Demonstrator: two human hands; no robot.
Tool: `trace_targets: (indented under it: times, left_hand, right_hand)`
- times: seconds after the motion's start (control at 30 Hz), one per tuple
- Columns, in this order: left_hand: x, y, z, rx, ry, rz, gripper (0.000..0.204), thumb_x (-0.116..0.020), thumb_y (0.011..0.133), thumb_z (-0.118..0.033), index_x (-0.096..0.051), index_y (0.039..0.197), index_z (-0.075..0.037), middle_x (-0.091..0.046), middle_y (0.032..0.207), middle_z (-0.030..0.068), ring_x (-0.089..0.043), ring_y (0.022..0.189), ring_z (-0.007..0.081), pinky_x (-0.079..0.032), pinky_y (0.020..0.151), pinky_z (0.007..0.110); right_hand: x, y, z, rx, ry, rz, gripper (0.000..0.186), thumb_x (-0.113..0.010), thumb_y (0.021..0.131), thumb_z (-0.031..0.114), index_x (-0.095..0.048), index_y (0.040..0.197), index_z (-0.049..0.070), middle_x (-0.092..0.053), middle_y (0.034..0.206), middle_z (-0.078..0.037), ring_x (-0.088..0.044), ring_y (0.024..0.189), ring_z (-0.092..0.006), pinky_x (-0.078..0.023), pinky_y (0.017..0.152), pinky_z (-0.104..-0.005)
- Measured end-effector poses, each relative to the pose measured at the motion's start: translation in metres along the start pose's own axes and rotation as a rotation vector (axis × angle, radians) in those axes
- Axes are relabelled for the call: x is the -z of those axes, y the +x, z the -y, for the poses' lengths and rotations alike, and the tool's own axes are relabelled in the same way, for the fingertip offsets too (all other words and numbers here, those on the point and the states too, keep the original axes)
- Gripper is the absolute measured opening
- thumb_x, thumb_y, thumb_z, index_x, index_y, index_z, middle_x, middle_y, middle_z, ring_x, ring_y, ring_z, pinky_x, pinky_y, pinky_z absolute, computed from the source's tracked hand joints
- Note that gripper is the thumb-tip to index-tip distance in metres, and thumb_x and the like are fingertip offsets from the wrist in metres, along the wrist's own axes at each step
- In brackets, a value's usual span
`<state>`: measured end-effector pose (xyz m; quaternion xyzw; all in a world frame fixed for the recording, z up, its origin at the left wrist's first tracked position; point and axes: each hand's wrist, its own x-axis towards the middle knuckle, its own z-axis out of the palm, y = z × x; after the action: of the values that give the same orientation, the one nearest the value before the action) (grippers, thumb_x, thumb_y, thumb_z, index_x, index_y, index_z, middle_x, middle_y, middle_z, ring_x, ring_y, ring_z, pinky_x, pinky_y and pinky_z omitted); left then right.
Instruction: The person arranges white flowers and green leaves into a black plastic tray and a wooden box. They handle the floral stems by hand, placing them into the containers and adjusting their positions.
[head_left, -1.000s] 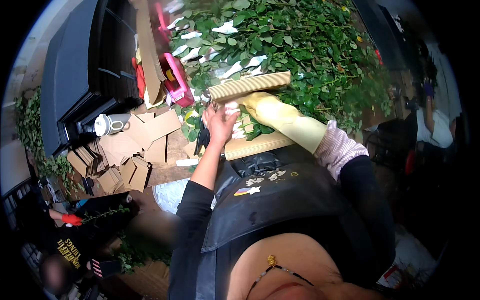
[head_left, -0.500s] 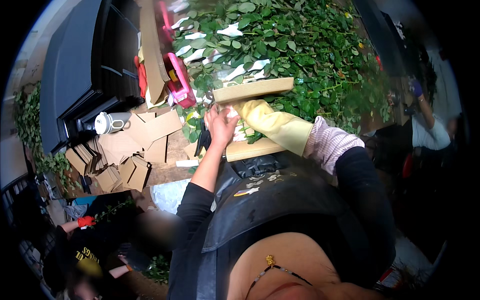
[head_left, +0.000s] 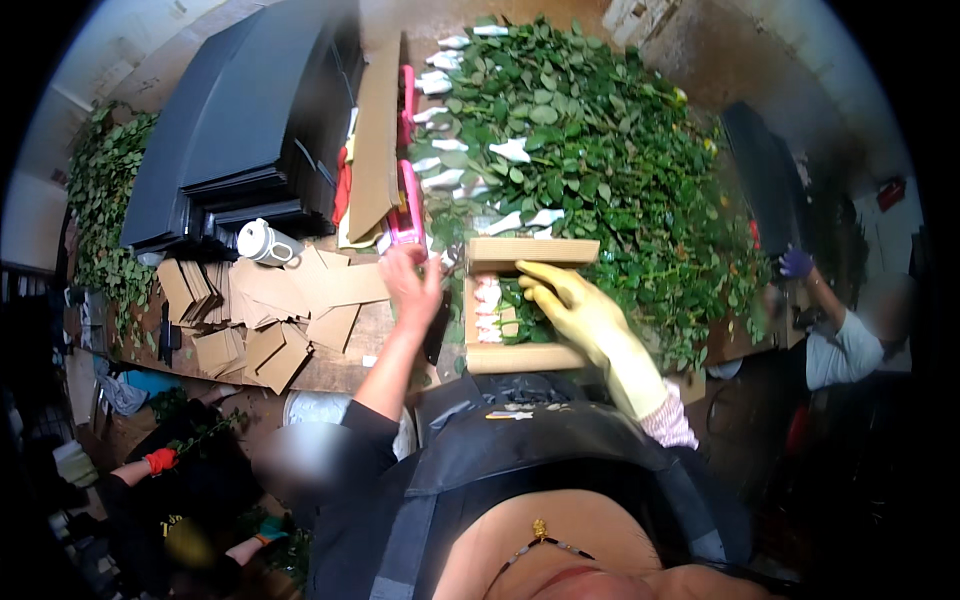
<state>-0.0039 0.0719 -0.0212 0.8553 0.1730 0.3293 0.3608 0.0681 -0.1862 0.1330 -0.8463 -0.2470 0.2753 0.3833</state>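
Note:
My bare left hand [head_left: 409, 285] is at the near end of a pink plastic basket [head_left: 410, 195], thumb apart from its half-bent fingers; nothing shows in its grasp. In a yellow rubber glove, my right hand [head_left: 565, 305] is open, its fingers spread over the right side of a corrugated cardboard wrapper [head_left: 535, 252]. The wrapper lies in front of me with its far and near sides folded up. Inside sits a row of pale pink rose heads [head_left: 487, 305], their green stems running right under the glove.
Leafy rose stems [head_left: 600, 140] with white-sleeved heads [head_left: 510, 150] cover the table beyond. At left are stacked black boxes [head_left: 245, 110], a white lidded mug [head_left: 265, 242] and loose cardboard pieces [head_left: 270, 295]. Co-workers are at lower left, one with a red glove [head_left: 160, 460], and far right.
My left hand has left the rose heads and moved left to the pink basket. My right hand has drawn back from inside the wrapper and spread its fingers. The view has shifted.

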Motion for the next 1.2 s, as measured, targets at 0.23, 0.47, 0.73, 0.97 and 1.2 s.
trace_targets:
  times: [0.23,0.47,0.73,0.97,1.2]
  left_hand:
    - [0.024,0.135,0.029,0.303,0.373,0.231,0.056,-0.078,0.085,-0.035,-0.062,0.122,0.003,-0.065,0.120,0.0253,-0.059,0.116,0.0413,-0.046,0.101,0.048]
    - [0.071,0.139,-0.046,-0.155,0.056,-0.461,0.010,-0.067,0.092,-0.007,-0.075,0.098,-0.006,-0.069,0.092,0.0117,-0.066,0.082,0.0310,-0.053,0.075,0.040]
    - [0.058,-0.003,-0.139,-0.691,-0.009,0.167,0.029,-0.084,0.077,-0.022,-0.074,0.102,-0.012,-0.068,0.083,0.0012,-0.064,0.080,0.0198,-0.046,0.070,0.035]
    - [0.021,-0.040,-0.045,0.527,-0.186,0.427,0.029,-0.079,0.089,-0.027,-0.074,0.096,0.000,-0.055,0.076,0.0065,-0.054,0.073,0.0192,-0.045,0.069,0.034]
    - [-0.024,-0.063,0.003,0.606,-0.171,0.748,0.047,-0.075,0.094,-0.034,-0.059,0.065,-0.001,-0.046,0.056,0.0000,-0.042,0.057,0.0089,-0.040,0.055,0.031]
  right_hand:
    - [-0.016,-0.006,0.010,0.054,0.141,-0.073,0.038,-0.057,0.105,0.016,-0.057,0.143,0.008,-0.066,0.132,-0.011,-0.064,0.121,-0.0174,-0.048,0.105,-0.0279]
    - [-0.016,0.000,0.021,0.068,0.347,-0.006,0.042,-0.057,0.106,0.023,-0.054,0.144,0.005,-0.066,0.132,-0.012,-0.065,0.118,-0.0179,-0.048,0.105,-0.0306]
    - [0.010,0.028,-0.012,-0.157,0.326,-0.017,0.040,-0.066,0.100,0.038,-0.065,0.126,0.007,-0.073,0.116,-0.006,-0.066,0.104,-0.0133,-0.052,0.093,-0.0301]
    - [0.021,0.012,-0.089,-0.379,0.313,-0.021,0.026,-0.068,0.099,0.030,-0.071,0.112,0.008,-0.073,0.100,-0.002,-0.065,0.100,-0.0140,-0.051,0.089,-0.0273]
    - [0.049,0.003,-0.067,-0.349,-0.559,0.246,0.043,-0.057,0.093,0.041,-0.070,0.117,0.007,-0.071,0.113,-0.021,-0.067,0.107,-0.0385,-0.053,0.096,-0.0466]
